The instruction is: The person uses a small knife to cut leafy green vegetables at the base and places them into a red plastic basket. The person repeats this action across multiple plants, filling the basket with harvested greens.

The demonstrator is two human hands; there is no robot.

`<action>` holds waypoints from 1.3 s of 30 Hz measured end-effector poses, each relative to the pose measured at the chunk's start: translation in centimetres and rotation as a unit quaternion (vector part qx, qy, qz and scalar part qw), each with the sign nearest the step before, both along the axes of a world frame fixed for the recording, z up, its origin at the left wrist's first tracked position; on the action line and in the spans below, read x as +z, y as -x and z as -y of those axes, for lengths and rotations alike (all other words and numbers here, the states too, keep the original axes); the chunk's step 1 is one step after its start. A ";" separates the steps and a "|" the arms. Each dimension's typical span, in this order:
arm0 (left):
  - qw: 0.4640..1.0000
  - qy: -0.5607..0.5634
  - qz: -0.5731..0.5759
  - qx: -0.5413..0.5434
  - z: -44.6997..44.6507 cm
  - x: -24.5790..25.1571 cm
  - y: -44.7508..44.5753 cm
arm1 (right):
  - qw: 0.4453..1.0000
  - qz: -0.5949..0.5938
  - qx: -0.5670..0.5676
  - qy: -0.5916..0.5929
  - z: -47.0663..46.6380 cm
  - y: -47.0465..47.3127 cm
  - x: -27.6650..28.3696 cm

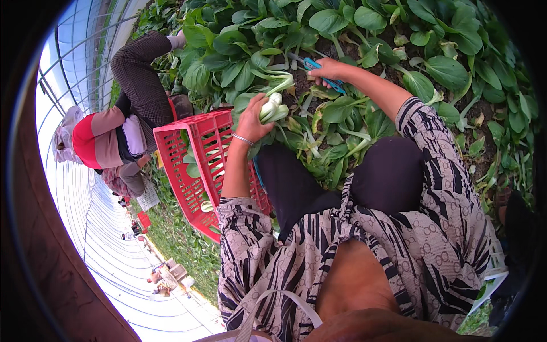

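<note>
My left hand [253, 119] holds a head of bok choy [273, 107], its pale stem base facing me and its leaves pointing away. In my right hand [327, 73] is a blue-handled utility knife [314, 65]; its blade points away from me, over the plants. Close beside my left forearm stands a red plastic crate [194, 166] with slotted walls, and some bok choy shows inside it. Loose and trimmed leaves [342, 141] lie on the soil between my knees and my hands.
Growing bok choy [329, 21] covers the ground ahead and to the right. At the left another person [124, 124] crouches past the crate, with further people and crates along the row. Greenhouse frame bars [64, 64] curve along the left side. Part of a white stool [493, 273] shows at lower right.
</note>
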State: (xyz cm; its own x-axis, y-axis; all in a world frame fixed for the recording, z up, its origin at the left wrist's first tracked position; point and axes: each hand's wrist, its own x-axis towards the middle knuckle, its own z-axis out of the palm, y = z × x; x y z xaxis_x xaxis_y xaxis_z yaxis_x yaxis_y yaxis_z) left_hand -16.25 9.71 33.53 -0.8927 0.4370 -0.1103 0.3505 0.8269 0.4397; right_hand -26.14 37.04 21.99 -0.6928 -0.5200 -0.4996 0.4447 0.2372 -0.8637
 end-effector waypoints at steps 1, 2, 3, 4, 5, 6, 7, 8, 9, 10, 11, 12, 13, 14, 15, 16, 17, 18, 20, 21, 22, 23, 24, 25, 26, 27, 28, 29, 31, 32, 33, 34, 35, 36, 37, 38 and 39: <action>1.000 -0.026 -0.004 0.003 -0.3 1.0 -0.9 | 0.997 -0.031 -0.021 0.062 -0.2 -0.4 0.5; 0.999 -0.046 -0.005 0.008 -0.6 2.0 -1.8 | 0.992 -0.057 -0.046 0.104 -0.5 -0.9 1.2; 0.997 -0.072 -0.014 0.006 -0.9 2.8 -2.6 | 0.983 -0.082 -0.070 0.147 -0.7 -1.4 1.9; 0.995 -0.101 -0.007 0.007 -1.2 3.5 -3.1 | 0.979 -0.061 -0.083 0.174 -0.6 -1.8 2.6; 0.992 -0.124 0.004 0.014 -1.5 4.0 -3.4 | 0.971 -0.069 -0.080 0.214 -0.3 -2.1 3.6; 0.988 -0.151 0.007 0.011 -1.6 4.3 -3.7 | 0.963 -0.074 -0.078 0.247 -0.1 -2.5 4.5; 0.984 -0.178 0.008 0.008 -1.8 4.6 -3.9 | 0.951 -0.081 -0.072 0.289 0.1 -2.7 5.6; 0.978 -0.207 0.026 0.008 -2.0 4.6 -3.9 | 0.942 -0.070 -0.049 0.325 0.0 -2.7 6.3; 0.961 -0.267 0.069 0.019 -2.1 4.5 -4.0 | 0.940 -0.071 -0.046 0.330 0.1 -2.7 7.3; 0.939 -0.325 0.106 0.028 -2.2 4.3 -3.9 | 0.939 -0.072 -0.043 0.334 0.3 -2.7 8.1; 0.912 -0.381 0.145 0.037 -2.2 4.1 -3.9 | 0.937 -0.069 -0.040 0.340 0.3 -2.8 8.8; 0.893 -0.418 0.162 0.036 -2.2 3.8 -3.8 | 0.944 -0.079 -0.033 0.319 0.2 -2.6 9.4; 0.864 -0.440 0.228 0.085 -2.0 3.7 -3.9 | 0.945 -0.105 -0.037 0.307 0.1 -2.4 9.9; 0.840 -0.481 0.245 0.058 -1.7 3.5 -3.9 | 0.957 -0.128 -0.042 0.259 -0.3 -2.1 10.3; 0.814 -0.517 0.263 0.036 -1.4 3.5 -3.8 | 0.960 -0.154 -0.035 0.233 -0.8 -1.7 10.8; 0.797 -0.537 0.271 0.049 -0.8 3.5 -4.3 | 0.964 -0.179 -0.043 0.194 -1.0 -1.4 11.0; 0.791 -0.553 0.258 0.039 -0.2 3.6 -4.3 | 0.964 -0.209 -0.046 0.159 -1.3 -1.0 11.3; 0.798 -0.548 0.242 0.062 0.7 3.8 -4.6 | 0.958 -0.242 -0.043 0.146 -1.7 -0.6 11.5; 0.824 -0.520 0.194 0.112 2.8 4.4 -5.1 | 0.948 -0.302 -0.020 0.098 -2.4 0.1 12.0; 0.844 -0.490 0.160 0.151 3.7 4.4 -5.2 | 0.946 -0.311 -0.004 0.092 -2.6 0.4 12.3; 0.838 -0.501 0.127 0.175 4.2 4.1 -5.6 | 0.944 -0.319 0.013 0.086 -2.7 0.6 12.6; 0.835 -0.494 0.117 0.210 5.0 3.9 -5.6 | 0.942 -0.325 0.031 0.081 -2.6 0.7 12.9; 0.839 -0.487 0.089 0.228 5.5 3.6 -5.5 | 0.940 -0.329 0.061 0.061 -2.6 0.8 13.3; 0.838 -0.489 0.062 0.234 6.0 3.3 -5.2 | 0.937 -0.333 0.074 0.070 -2.2 0.7 13.7; 0.841 -0.475 0.043 0.253 6.2 2.9 -4.7 | 0.936 -0.336 0.079 0.068 -1.7 0.5 14.0; 0.843 -0.480 0.018 0.241 6.3 2.4 -4.1 | 0.935 -0.338 0.085 0.066 -1.1 0.1 14.3; 0.842 -0.473 -0.007 0.259 6.1 1.8 -3.3 | 0.941 -0.308 0.123 0.063 -0.5 0.1 14.9; 0.843 -0.450 -0.006 0.297 5.8 1.3 -2.4 | 0.942 -0.303 0.134 0.064 0.1 -0.1 15.4; 0.830 -0.474 -0.031 0.294 4.4 -0.1 -1.3 | 0.938 -0.298 0.160 0.072 1.7 -0.7 16.1; 0.816 -0.496 -0.014 0.295 3.4 -0.7 -0.7 | 0.941 -0.266 0.190 0.089 2.5 -0.8 16.4; 0.800 -0.535 0.001 0.270 2.3 -1.4 -0.5 | 0.947 -0.259 0.179 0.057 3.3 -1.0 16.5; 0.776 -0.569 0.035 0.268 1.2 -2.0 -0.4 | 0.951 -0.253 0.174 0.040 4.2 -1.3 16.4; 0.759 -0.596 0.071 0.253 0.1 -2.5 -0.5 | 0.952 -0.251 0.171 0.026 4.9 -1.3 16.3; 0.739 -0.626 0.095 0.229 -0.8 -2.9 -0.9 | 0.957 -0.232 0.167 0.046 5.4 -1.4 15.9; 0.689 -0.685 0.146 0.187 -1.8 -3.4 -1.7 | 0.966 -0.218 0.137 0.021 5.8 -1.5 15.4; 0.691 -0.683 0.158 0.176 -2.5 -3.5 -2.3 | 0.971 -0.208 0.116 0.018 6.2 -1.8 14.8; 0.692 -0.680 0.155 0.186 -3.0 -3.6 -2.8 | 0.975 -0.196 0.100 0.011 6.8 -1.8 14.3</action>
State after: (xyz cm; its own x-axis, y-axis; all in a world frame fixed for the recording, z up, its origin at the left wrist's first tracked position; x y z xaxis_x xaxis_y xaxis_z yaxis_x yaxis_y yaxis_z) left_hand -13.46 12.66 29.98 -0.9968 0.0722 -0.0340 -0.0612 -0.4179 0.9065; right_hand -24.32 30.23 36.30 -0.7116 -0.6726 -0.2030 0.0251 0.2644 -0.9641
